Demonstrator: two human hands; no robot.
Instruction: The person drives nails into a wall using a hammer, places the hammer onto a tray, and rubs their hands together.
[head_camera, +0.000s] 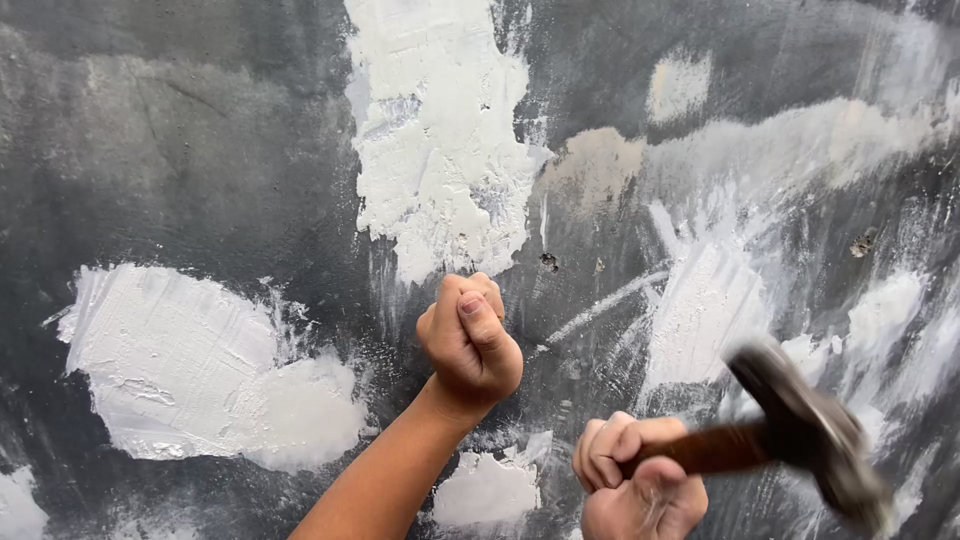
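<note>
My R hand (640, 480) clamps hammer (800, 440), head at 3 o'clock; L hand (470, 340) fisted at wall (200, 150), contents can't tell. I'd swing square, keep knuckles clear.

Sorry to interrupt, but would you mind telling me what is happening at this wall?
A person faces a dark grey wall with white plaster patches. The left hand is closed in a fist against the wall; whether it pinches anything is hidden. The right hand grips a wooden-handled hammer, blurred in motion.
</note>
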